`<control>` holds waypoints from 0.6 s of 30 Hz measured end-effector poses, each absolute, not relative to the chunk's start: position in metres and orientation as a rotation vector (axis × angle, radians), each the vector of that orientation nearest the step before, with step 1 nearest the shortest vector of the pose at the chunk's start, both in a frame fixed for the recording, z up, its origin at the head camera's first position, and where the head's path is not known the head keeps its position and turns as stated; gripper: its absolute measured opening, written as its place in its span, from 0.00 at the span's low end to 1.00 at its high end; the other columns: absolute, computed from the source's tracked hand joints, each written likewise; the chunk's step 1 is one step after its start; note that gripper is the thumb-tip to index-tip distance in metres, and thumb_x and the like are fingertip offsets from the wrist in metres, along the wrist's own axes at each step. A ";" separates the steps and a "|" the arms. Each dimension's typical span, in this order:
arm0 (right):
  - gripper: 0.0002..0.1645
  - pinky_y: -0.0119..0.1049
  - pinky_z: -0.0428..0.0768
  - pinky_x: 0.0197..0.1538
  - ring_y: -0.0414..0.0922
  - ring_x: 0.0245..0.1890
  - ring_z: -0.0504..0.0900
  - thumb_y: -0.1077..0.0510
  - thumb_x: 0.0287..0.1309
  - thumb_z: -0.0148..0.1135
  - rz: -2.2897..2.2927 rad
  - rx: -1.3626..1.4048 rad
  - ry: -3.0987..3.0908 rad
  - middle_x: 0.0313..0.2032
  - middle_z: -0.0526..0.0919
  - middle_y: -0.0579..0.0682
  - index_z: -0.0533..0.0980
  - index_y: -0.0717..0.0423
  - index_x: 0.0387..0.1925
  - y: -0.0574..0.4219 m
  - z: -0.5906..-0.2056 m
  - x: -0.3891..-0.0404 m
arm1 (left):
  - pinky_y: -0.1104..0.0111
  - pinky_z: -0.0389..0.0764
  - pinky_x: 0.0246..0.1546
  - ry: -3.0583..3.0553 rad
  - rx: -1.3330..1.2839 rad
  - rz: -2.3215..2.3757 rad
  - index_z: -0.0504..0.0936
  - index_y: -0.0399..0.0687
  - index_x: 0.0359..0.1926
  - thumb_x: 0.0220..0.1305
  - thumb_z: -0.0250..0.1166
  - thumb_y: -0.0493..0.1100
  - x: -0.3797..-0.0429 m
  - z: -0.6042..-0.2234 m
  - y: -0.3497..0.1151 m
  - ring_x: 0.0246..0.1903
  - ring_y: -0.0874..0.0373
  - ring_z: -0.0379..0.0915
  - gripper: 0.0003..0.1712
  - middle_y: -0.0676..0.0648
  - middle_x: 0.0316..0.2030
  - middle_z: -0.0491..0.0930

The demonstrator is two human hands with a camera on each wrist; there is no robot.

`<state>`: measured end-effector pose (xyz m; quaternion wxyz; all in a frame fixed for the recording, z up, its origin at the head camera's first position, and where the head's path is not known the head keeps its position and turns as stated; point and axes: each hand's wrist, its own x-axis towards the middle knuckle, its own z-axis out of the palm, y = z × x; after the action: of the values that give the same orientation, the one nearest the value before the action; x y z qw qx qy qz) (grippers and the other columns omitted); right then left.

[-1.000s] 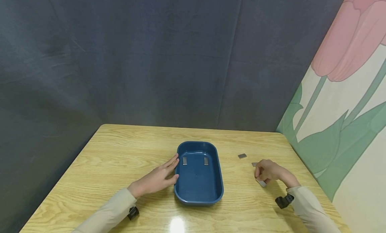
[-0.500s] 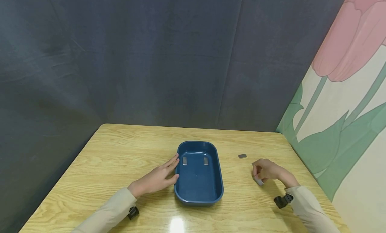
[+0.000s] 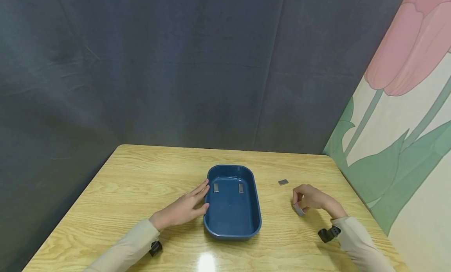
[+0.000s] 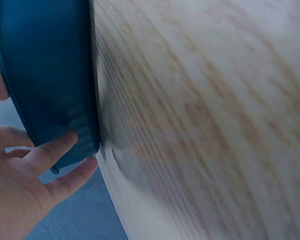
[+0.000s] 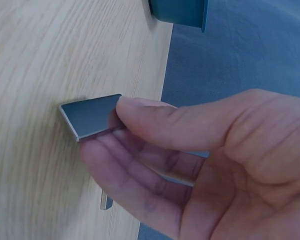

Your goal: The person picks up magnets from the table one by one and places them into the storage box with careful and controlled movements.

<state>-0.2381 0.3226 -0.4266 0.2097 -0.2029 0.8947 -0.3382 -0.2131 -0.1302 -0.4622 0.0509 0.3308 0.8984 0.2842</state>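
My right hand (image 3: 311,197) pinches a small flat rectangular tile (image 5: 90,115) with a shiny dark face and pale edges, between thumb and fingers, close over the table. In the head view only the lower edge of that tile shows below the fingertips. My left hand (image 3: 184,209) touches the left side of a blue rectangular tray (image 3: 230,237), its fingers fairly straight; in the left wrist view fingertips lie along the tray's outer wall (image 4: 50,75). Inside the tray, towards its far end, are two small similar tiles, a left one (image 3: 216,188) and a right one (image 3: 241,188).
Another small tile (image 3: 283,182) lies on the wooden table (image 3: 151,166) to the right of the tray. Part of one more tile (image 5: 106,201) shows beneath my fingers in the right wrist view. A dark curtain (image 3: 197,76) hangs behind; a wall with painted tulips (image 3: 398,146) borders the right side.
My right hand has moved a little to the left with the tile in its fingers, and now covers the spot where another tile showed. My left hand and the tray have not moved.
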 end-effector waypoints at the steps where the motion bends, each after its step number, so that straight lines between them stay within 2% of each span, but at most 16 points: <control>1: 0.06 0.44 0.81 0.28 0.48 0.23 0.77 0.76 0.56 0.62 -0.940 -0.565 2.486 0.27 0.77 0.54 0.75 0.66 0.29 0.322 -0.427 -0.238 | 0.49 0.59 0.68 2.735 1.007 0.863 0.52 0.38 0.76 0.77 0.51 0.54 -0.213 -0.462 -0.130 0.72 0.49 0.49 0.38 0.46 0.78 0.39; 18: 0.06 0.47 0.83 0.28 0.49 0.24 0.79 0.76 0.56 0.61 -0.967 -0.596 2.475 0.28 0.78 0.55 0.75 0.66 0.30 0.318 -0.423 -0.241 | 0.52 0.63 0.67 2.734 1.008 0.868 0.52 0.37 0.76 0.77 0.51 0.54 -0.213 -0.463 -0.130 0.72 0.47 0.50 0.38 0.45 0.78 0.39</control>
<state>-0.2408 0.3178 -0.4226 0.2075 -0.2140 0.8891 -0.3475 -0.2131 -0.1299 -0.4629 0.0507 0.3311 0.8980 0.2851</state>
